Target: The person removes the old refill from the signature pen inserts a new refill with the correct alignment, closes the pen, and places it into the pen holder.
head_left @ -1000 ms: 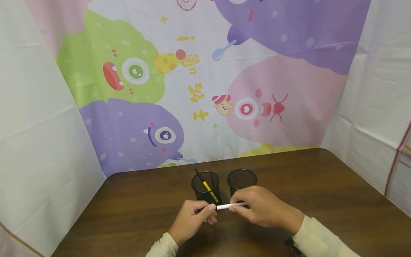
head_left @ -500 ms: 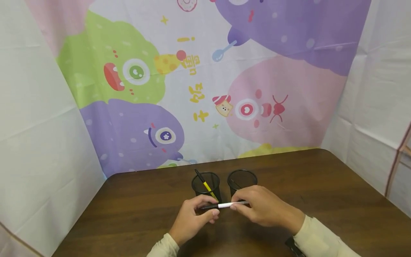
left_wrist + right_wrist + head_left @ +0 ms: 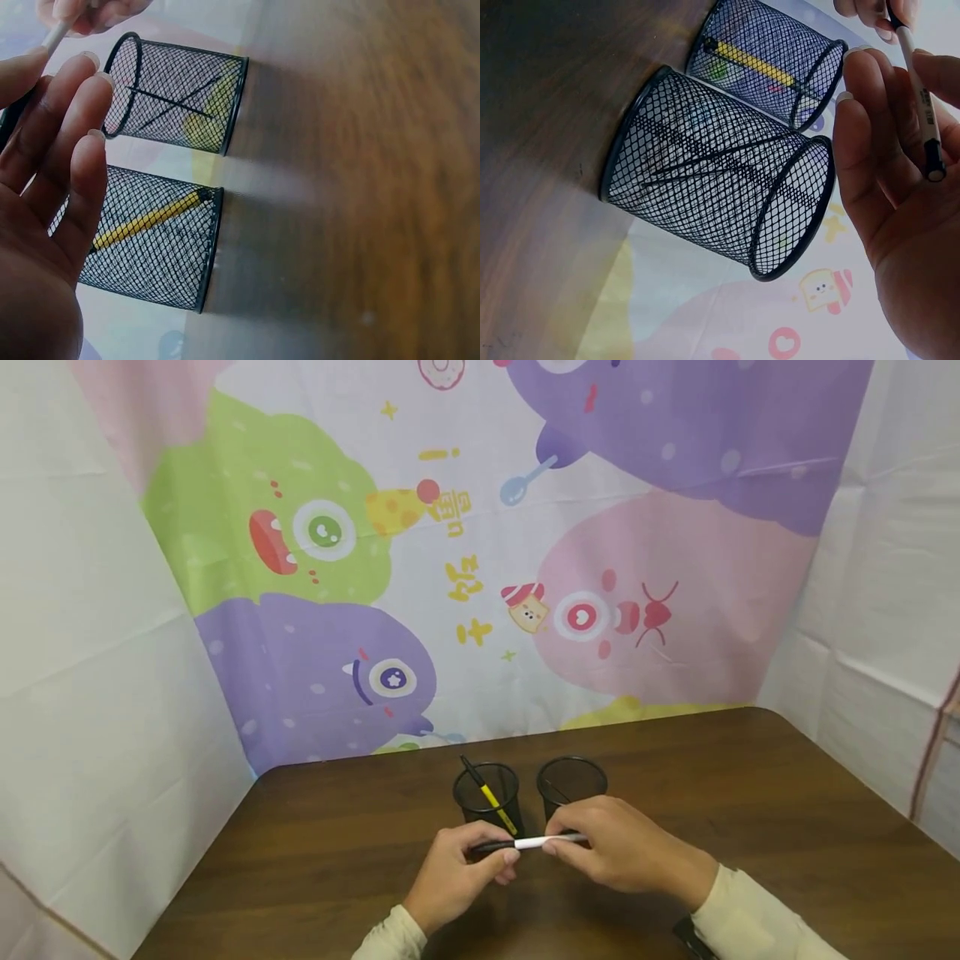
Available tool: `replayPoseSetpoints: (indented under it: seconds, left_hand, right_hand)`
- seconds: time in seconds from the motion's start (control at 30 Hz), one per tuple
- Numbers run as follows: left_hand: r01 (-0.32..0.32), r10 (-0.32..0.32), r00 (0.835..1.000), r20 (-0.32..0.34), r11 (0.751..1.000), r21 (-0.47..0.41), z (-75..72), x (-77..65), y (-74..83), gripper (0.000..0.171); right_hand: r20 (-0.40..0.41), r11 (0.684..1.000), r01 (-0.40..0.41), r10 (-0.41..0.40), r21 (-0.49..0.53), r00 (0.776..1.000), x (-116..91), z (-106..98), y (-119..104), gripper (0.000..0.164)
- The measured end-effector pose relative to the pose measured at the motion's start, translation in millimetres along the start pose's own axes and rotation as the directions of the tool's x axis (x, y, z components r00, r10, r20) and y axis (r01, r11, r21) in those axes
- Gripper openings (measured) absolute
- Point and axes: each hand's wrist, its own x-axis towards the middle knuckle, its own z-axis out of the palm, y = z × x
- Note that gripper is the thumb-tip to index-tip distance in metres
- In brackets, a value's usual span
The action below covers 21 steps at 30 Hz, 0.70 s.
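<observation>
A slim pen [image 3: 531,842] with a white barrel and a black cap lies level between both hands above the table. My left hand [image 3: 461,870] pinches the black cap between thumb and index finger. The right hand [image 3: 626,847] pinches the white barrel, whose black-tipped end shows beside the palm in the right wrist view. Just beyond the hands stand two black mesh pen cups. From the left cup [image 3: 455,791] leans a yellow pen [image 3: 491,797] with a black end. Thin dark sticks show inside the right cup [image 3: 705,225], whose lower part the right hand hides in the head view.
The brown wooden table [image 3: 322,835] ends at a cartoon-printed cloth [image 3: 480,710] behind the cups. White cloth walls [image 3: 82,693] rise on both sides. A dark object [image 3: 692,939] is partly hidden by the right sleeve.
The left fingers have shifted on the pen, so more of its black cap now shows. The right hand keeps its hold on the barrel. The head view has moved slightly.
</observation>
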Motion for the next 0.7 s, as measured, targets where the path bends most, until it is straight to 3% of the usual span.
replayPoseSetpoints:
  seconds: [0.43,0.7]
  left_hand:
    - [-0.023,0.022,1.0,0.02,0.999,0.044,-4.4,8.9,2.1,0.02]
    - [0.005,-0.005,1.0,0.021,0.999,0.041,-1.9,1.6,-0.6,0.025]
  right_hand:
    - [-0.035,0.999,0.018,-0.02,-0.039,0.999,4.3,-5.9,2.7,0.008]
    - [-0.019,1.0,0.023,-0.023,0.003,1.0,1.9,-1.4,3.1,0.01]
